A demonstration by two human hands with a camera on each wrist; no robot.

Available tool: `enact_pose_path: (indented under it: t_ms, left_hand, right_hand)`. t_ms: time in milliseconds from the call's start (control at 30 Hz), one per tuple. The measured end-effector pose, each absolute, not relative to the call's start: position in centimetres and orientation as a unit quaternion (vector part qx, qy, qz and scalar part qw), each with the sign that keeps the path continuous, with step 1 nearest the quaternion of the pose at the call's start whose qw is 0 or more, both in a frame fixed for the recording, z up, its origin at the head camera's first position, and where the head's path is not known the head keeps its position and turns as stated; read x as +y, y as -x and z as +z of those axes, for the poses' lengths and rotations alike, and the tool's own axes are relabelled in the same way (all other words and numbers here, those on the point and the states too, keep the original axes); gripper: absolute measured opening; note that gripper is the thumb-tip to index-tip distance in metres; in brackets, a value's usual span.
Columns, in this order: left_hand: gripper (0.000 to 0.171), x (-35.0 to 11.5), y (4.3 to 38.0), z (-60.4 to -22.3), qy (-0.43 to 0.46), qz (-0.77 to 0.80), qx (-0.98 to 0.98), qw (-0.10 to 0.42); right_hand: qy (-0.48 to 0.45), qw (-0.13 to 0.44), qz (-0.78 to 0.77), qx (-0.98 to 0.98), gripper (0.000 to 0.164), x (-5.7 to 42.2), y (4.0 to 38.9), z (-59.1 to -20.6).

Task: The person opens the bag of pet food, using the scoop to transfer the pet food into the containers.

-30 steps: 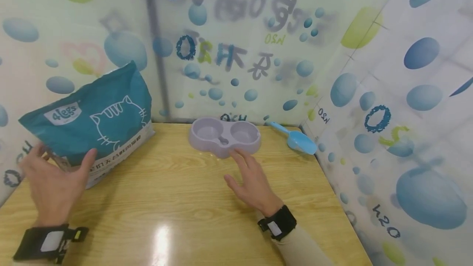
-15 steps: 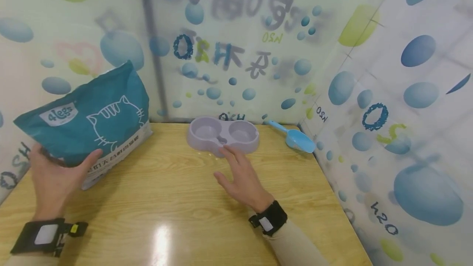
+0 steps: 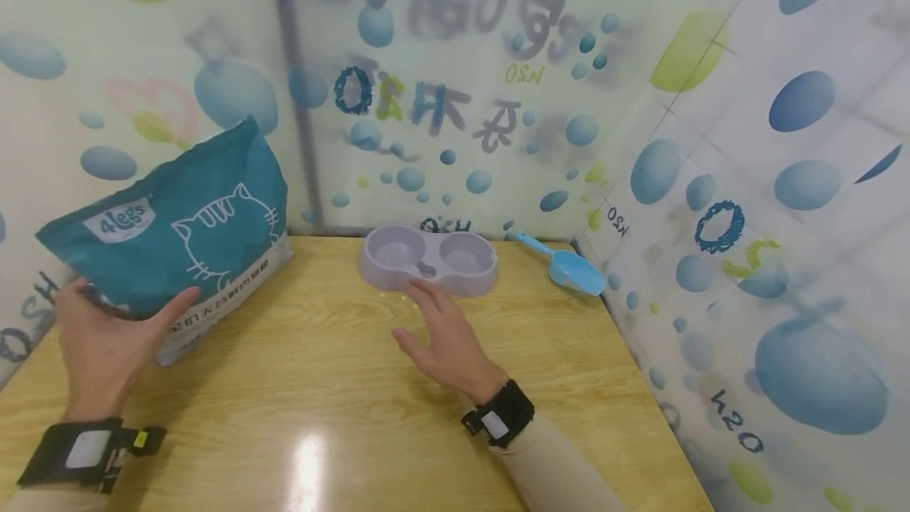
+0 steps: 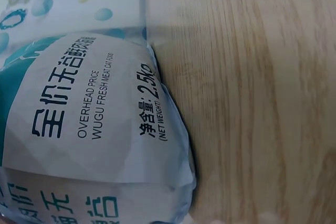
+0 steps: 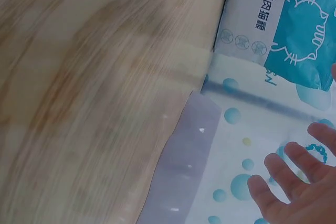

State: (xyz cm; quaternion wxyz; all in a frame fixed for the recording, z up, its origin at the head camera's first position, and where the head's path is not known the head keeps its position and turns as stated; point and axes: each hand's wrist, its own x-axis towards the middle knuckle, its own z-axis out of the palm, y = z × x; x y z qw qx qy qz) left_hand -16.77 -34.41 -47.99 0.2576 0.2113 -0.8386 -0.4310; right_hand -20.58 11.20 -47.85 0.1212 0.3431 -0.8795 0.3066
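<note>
On the table's left side stands a teal and white bag of cat food [image 3: 206, 212], leaning against my left hand [image 3: 107, 346]. That hand grips the bag's near left side, its thumb across the front and its fingers behind, mostly hidden. The left wrist view shows the white lower part of the bag [image 4: 100, 108] with its printing, down on the wood. My right hand [image 3: 451, 342] is held out with fingers extended and holds nothing. Its fingertips overlap the front edge of a lilac double pet bowl [image 3: 377, 275] in the head view; both hollows look empty.
A light blue scoop [image 3: 576, 271] lies at the back right of the wooden table [image 3: 341, 417], beside the wall. Bubble-patterned sheeting [image 3: 441, 133] closes in the back and right side. Glare marks the table's near part.
My right hand has moved left along the front of the bowl, staying extended. My left thumb has come further over the bag's front. The bag, bowl and scoop have stayed in place.
</note>
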Motion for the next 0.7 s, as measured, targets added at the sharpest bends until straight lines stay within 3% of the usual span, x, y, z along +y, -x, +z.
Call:
enact_pose_path:
  t_ms: [300, 700]
  left_hand:
    - [0.116, -33.8, 16.8, -47.4, -0.154, -0.405, -0.840, 0.327]
    - [0.108, -33.2, 16.4, -47.2, -0.156, -0.388, -0.848, 0.325]
  right_hand:
    - [-0.357, 0.117, 0.313, -0.872, 0.070, 9.8, 20.5, -47.2]
    - [-0.376, 0.108, 0.319, -0.863, 0.070, 7.7, 20.9, -46.4]
